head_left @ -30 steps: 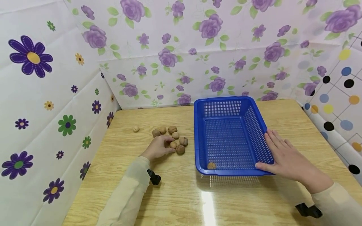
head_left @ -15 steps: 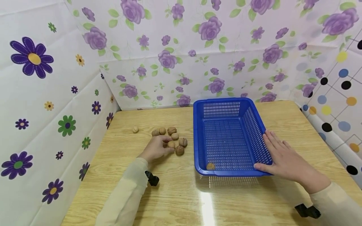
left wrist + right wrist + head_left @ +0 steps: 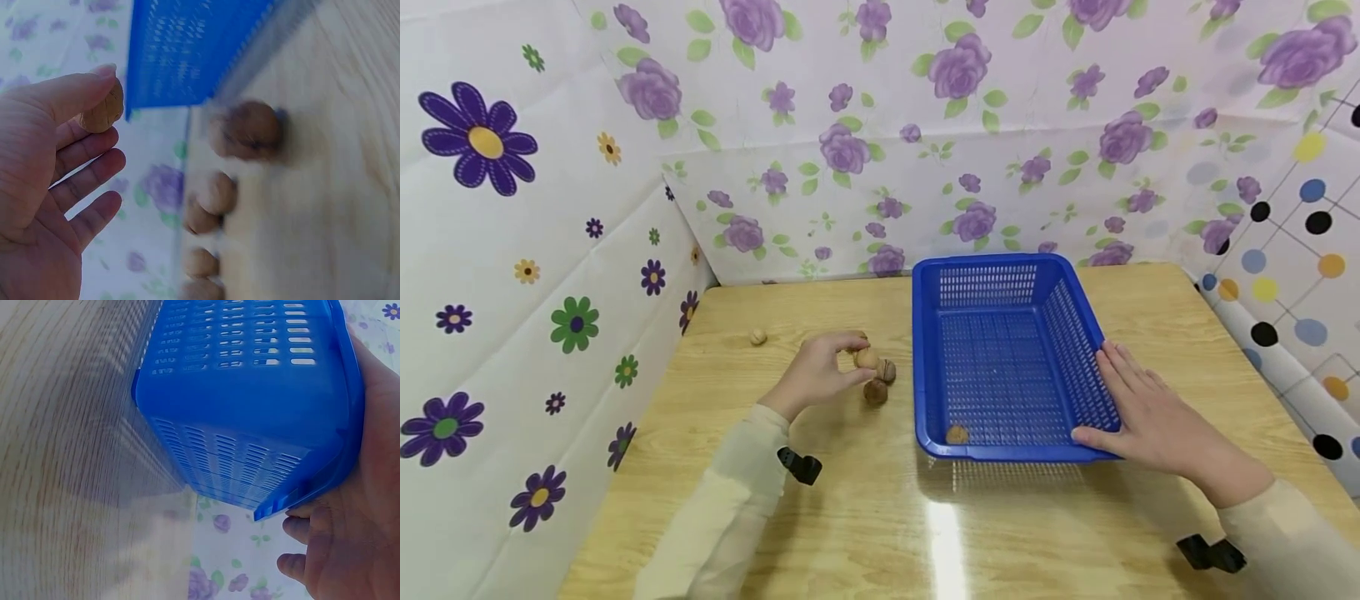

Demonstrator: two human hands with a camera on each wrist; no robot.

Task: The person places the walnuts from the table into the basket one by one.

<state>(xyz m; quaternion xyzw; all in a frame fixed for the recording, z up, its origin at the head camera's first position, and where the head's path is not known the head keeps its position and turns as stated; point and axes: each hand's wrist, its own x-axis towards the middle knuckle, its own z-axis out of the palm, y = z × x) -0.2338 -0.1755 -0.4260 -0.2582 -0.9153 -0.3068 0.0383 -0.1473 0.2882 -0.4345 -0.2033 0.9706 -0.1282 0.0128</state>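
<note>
In the head view, the left hand (image 3: 816, 373) pinches a walnut (image 3: 867, 358) between thumb and fingers; half a second ago it covered fewer of the other walnuts (image 3: 876, 392) behind it. The right hand (image 3: 1150, 421), fingers straight, rests on the basket (image 3: 1022, 454). In the left wrist view, the other walnuts are blurred. In the right wrist view, the basket hides some right fingertips.

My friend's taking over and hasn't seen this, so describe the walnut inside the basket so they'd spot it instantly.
On the wooden table, find the blue basket. Look inside its near left corner. The brown walnut there is the only one inside; the other walnuts lie on the table or in the left hand.
</note>
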